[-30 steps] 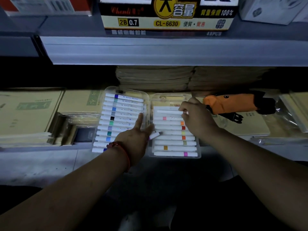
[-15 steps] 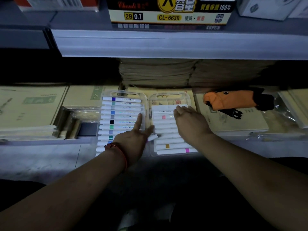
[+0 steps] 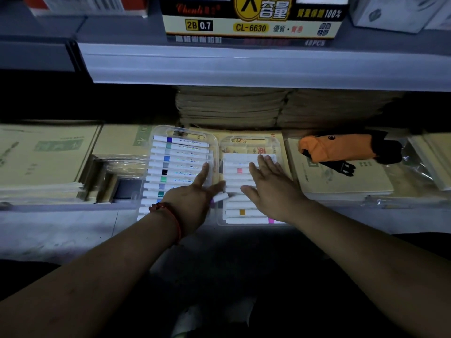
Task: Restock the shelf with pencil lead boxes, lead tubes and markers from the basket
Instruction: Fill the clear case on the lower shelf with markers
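Box (image 3: 251, 20): at 12 o'clock on the upper shelf (image 3: 244, 67). It reads "Chenli", "2B 0.7", "CL-6630", "100%" and "48PCS", with large Chinese characters. One such box shows.
Left case (image 3: 185, 130): clear plastic, on the lower shelf (image 3: 61, 213), just at 11 o'clock of centre. It holds about twelve white markers (image 3: 180, 158) lying crosswise with blue, teal, grey, black and green bands. The lower rows are partly hidden by the wrist, and the small print on the barrels is too fine to read.
Right case (image 3: 249, 138): clear, just beside the left case at its 3 o'clock. It holds about ten white markers (image 3: 241, 212). Pink, amber and magenta bands show; several rows lie under the hand.
Left hand (image 3: 192, 198): index finger straight, its tip on the left case's markers, thumb spread toward 2 o'clock. The other fingers curl round a loose marker (image 3: 221, 197), whose white end juts out at 3 o'clock over the gap between the cases. A red bracelet (image 3: 175, 220) is on the wrist.
Right hand (image 3: 271, 189): flat, fingers straight and slightly spread, resting on the right case's markers and pointing to 12 o'clock.
Pouch (image 3: 339, 147): one, orange and black, at 2 o'clock, lying on a notebook.
Notebooks (image 3: 231, 108): two tan stacks behind the cases at 12 o'clock, with more at 9 and 3 o'clock. The cover writing is too dim to read.
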